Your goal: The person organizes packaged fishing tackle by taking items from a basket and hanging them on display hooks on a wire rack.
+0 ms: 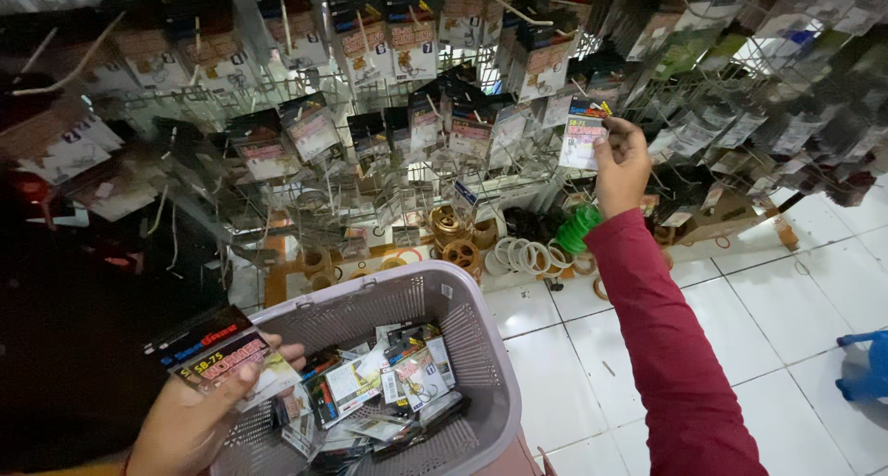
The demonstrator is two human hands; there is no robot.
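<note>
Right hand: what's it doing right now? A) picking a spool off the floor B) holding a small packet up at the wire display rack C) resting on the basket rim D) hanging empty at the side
B: the right hand pinches a small packet up at the wire rack, well clear of the lilac basket.

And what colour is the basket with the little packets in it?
The basket is pale lilac-grey plastic with small holes, seen in the head view.
</note>
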